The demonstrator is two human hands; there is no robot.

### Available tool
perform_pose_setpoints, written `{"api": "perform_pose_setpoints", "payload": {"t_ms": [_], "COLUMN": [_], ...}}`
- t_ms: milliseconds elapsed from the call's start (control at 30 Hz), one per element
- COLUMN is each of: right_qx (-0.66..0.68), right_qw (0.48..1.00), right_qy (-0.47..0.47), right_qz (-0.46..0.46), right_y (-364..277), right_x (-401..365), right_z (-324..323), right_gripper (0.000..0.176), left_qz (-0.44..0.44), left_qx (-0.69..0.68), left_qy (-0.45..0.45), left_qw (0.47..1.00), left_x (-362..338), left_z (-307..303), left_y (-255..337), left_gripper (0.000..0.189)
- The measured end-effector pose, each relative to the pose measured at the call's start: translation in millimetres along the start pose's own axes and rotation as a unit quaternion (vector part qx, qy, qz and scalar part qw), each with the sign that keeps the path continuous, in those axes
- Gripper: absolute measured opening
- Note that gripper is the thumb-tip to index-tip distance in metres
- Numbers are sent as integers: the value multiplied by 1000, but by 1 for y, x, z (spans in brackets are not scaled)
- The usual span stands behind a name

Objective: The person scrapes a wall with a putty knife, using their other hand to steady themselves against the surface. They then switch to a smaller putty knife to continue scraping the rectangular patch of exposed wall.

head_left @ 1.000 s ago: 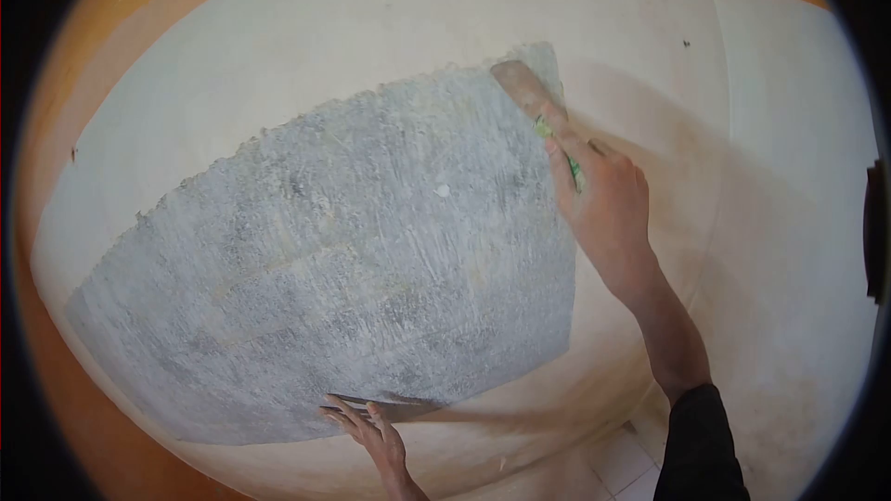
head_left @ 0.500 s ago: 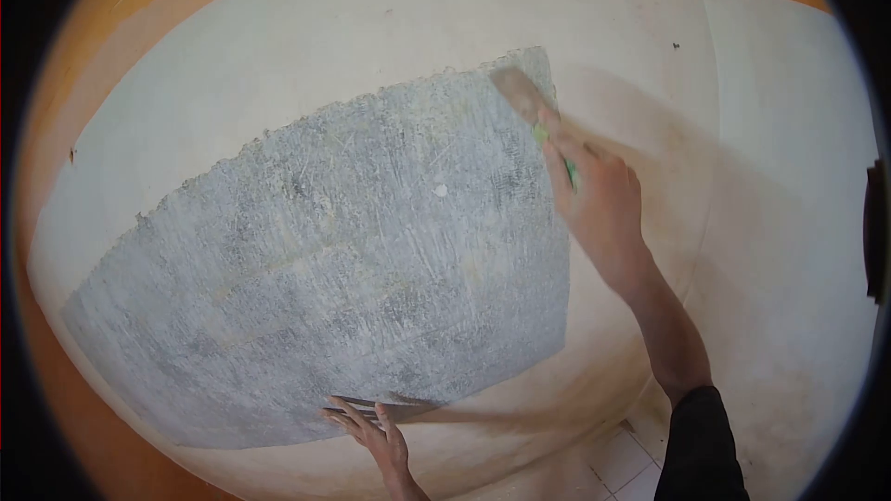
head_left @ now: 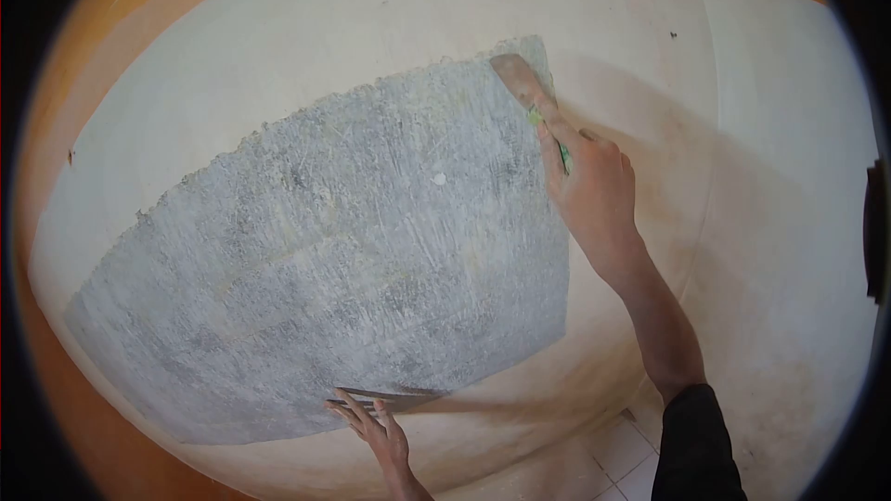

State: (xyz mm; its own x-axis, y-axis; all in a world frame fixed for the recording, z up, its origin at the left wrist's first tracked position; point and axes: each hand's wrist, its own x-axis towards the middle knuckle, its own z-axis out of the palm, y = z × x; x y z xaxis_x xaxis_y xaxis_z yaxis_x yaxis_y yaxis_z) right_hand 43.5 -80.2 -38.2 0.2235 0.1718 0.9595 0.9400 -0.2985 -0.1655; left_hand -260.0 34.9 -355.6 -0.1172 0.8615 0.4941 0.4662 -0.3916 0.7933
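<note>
My right hand (head_left: 594,187) is closed around the green handle of a scraper (head_left: 518,77). Its broad blade lies against the upper right corner of a rough grey patch (head_left: 371,223) on the wall, near the patch's ragged top edge. Low on the wall, my left hand (head_left: 384,436) has its fingers spread at the bottom edge of the grey patch and holds nothing. Dark shadows stretch to the right from its fingertips.
Smooth off-white wall (head_left: 353,19) surrounds the patch, with an orange band (head_left: 139,28) beyond it. A wall corner runs down on the right, and floor tiles (head_left: 620,450) show below. A dark object (head_left: 874,232) stands at the right edge.
My right hand and the scraper have moved slightly upward, and the blade is less blurred. My left hand stays by the patch's lower edge, and the view has shifted a little.
</note>
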Motion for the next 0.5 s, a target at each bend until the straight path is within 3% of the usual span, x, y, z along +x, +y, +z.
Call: {"api": "perform_pose_setpoints", "payload": {"t_ms": [233,500], "right_qx": [-15,39], "right_qw": [1000,995], "right_qy": [16,-40], "right_qz": [-11,78], "right_y": [-5,-20], "right_x": [3,3], "right_z": [1,-2], "right_gripper": [36,38], "left_qz": [-3,0], "left_qx": [-8,-4], "left_qy": [-17,-13], "left_qw": [1000,1000], "left_x": [-1,0], "left_z": [-7,-3], "left_y": [3,1], "left_gripper": [80,79]}}
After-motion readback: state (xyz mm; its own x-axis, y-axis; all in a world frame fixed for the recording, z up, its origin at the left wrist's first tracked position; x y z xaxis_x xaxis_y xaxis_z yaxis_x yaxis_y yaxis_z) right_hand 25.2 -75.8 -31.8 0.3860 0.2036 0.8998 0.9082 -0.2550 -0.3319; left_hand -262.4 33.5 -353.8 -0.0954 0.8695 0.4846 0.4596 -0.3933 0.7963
